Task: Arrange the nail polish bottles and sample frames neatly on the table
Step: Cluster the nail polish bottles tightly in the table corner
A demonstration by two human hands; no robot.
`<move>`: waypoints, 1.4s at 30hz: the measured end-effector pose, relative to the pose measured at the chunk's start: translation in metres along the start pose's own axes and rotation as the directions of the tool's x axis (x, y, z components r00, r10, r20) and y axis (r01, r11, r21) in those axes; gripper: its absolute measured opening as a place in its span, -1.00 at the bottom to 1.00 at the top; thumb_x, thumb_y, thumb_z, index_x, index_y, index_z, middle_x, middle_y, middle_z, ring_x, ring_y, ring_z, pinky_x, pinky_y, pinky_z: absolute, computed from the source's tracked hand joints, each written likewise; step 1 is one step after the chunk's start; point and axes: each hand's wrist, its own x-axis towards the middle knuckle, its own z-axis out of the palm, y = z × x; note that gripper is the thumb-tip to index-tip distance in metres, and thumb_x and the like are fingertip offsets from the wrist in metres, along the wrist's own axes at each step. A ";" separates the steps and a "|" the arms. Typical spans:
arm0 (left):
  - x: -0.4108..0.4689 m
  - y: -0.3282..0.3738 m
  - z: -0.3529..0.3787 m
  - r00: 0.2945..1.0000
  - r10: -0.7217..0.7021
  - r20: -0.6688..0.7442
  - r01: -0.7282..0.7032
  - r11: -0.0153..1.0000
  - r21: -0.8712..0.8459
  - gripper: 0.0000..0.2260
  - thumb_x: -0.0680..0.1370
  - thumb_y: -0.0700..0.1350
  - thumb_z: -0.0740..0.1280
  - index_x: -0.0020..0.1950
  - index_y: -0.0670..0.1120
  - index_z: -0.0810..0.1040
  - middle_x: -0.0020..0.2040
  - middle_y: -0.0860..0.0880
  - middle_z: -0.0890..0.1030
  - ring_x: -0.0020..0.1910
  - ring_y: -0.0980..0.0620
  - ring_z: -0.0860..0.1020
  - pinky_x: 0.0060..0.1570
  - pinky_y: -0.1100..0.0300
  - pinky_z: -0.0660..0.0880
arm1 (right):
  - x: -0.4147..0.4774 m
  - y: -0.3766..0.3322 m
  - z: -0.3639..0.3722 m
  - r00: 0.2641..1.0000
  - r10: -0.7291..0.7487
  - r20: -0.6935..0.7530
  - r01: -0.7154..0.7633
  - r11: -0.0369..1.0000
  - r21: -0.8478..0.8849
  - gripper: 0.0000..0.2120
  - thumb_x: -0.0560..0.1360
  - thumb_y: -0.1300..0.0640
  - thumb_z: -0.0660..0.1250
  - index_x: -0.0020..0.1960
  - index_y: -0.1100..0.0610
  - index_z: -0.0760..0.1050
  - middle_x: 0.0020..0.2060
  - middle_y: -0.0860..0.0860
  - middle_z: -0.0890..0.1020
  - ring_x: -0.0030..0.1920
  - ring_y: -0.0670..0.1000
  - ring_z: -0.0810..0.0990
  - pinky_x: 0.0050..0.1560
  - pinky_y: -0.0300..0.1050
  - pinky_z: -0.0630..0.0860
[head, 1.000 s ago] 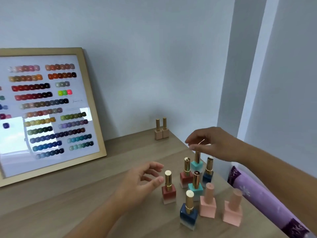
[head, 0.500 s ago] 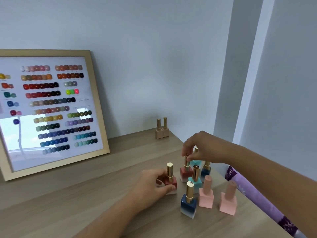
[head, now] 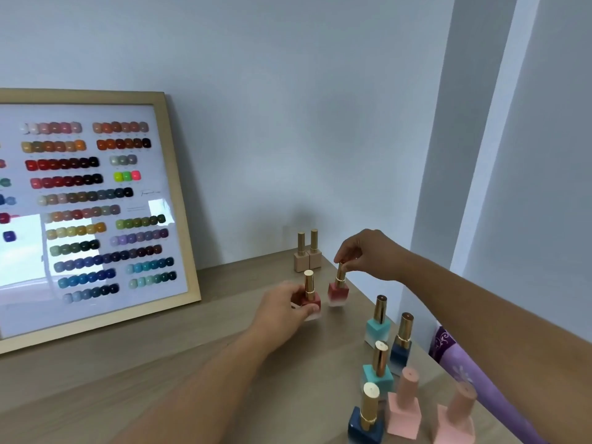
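Note:
My left hand (head: 282,310) grips the base of a red bottle with a gold cap (head: 310,298) on the wooden table (head: 160,363). Just right of it, my right hand (head: 365,254) pinches the gold cap of a second red bottle (head: 338,293), which tilts and hangs slightly above the table. Two beige bottles (head: 307,256) stand side by side at the back by the wall. At the right stand two teal bottles (head: 378,328) (head: 378,376), two dark blue bottles (head: 400,350) (head: 365,424) and two pink bottles (head: 404,411) (head: 455,421). The wood-framed colour sample board (head: 96,213) leans on the wall at left.
The table's right edge runs diagonally past the pink bottles. Beyond it lies purple patterned fabric (head: 474,379). A grey wall and a corner pillar stand behind the table.
Both hands closed on the red bottles and carried them back and left, away from the cluster toward the beige pair. The right one is lifted by its cap.

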 end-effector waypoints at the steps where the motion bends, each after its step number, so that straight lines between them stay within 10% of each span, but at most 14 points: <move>1: 0.005 -0.002 0.002 1.000 -0.014 -0.004 0.014 1.000 0.000 -0.87 0.43 -0.12 0.44 -0.08 0.08 0.59 -0.16 0.16 0.55 -0.13 0.20 0.50 -0.13 0.36 0.40 | 0.004 0.003 0.003 1.000 0.004 0.009 -0.004 1.000 0.009 -0.86 0.37 0.23 0.47 -0.09 0.09 0.65 -0.22 -0.02 0.69 -0.26 -0.22 0.59 -0.19 -0.46 0.47; 16: 0.025 -0.017 0.032 0.992 -0.055 -0.111 0.051 0.998 -0.037 -0.79 0.41 -0.08 0.45 0.02 0.09 0.60 -0.13 0.14 0.59 -0.13 0.21 0.50 -0.15 0.39 0.35 | 0.006 0.054 0.034 0.997 0.061 0.049 -0.074 0.942 0.327 -0.75 0.32 0.20 0.51 -0.02 0.08 0.60 -0.11 0.05 0.68 -0.07 0.01 0.67 0.08 -0.09 0.57; 22: 0.029 -0.019 0.038 0.981 -0.087 -0.174 0.073 0.994 -0.084 -0.77 0.36 -0.12 0.50 -0.14 0.15 0.51 -0.25 0.16 0.57 -0.26 0.19 0.52 -0.30 0.44 0.38 | 0.001 0.066 0.068 0.994 0.092 0.066 -0.110 0.922 0.372 -0.80 0.35 0.15 0.48 -0.15 -0.13 0.57 -0.19 -0.16 0.66 -0.16 -0.25 0.61 -0.16 -0.47 0.47; 42: 0.106 -0.043 0.047 0.888 -0.213 -0.407 0.158 0.974 -0.165 -0.73 0.36 -0.18 0.49 -0.11 0.03 0.43 -0.35 0.16 0.49 -0.34 0.30 0.47 -0.32 0.40 0.34 | 0.072 0.076 0.105 0.940 0.194 -0.279 -0.078 0.922 0.378 -0.74 0.41 0.20 0.42 0.07 0.01 0.54 -0.17 -0.10 0.60 -0.20 -0.26 0.54 -0.27 -0.58 0.37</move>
